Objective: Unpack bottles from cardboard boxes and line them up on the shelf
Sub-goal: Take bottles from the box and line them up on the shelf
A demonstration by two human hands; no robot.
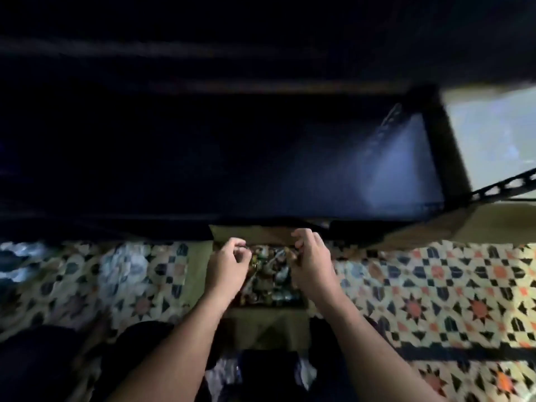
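Bottles (268, 271), small and packed close in a mixed, glinting jumble, fill the open brown cardboard box (261, 317) on the floor; blur hides which way any one of them points or where its long axis runs. Directly over them hover both bare hands. Left hand (227, 264) hangs above the near-left part of the load with its fingers curled in towards the palm; whether it pinches anything I cannot tell. Right hand (310, 256) is over the right edge of the load, fingers bent and thumb apart, and again a hold on a bottle cannot be made out. Between the two hands the bottle tops show. Beyond the fingertips the far flap of the box stands up against the dark metal shelf (261, 155), whose deep bay lies in shadow. Outside each wrist spreads the patterned tile floor (435, 285) in cream, navy and orange. Under the forearms the person's dark-clothed knees (139, 343) flank the near flap.
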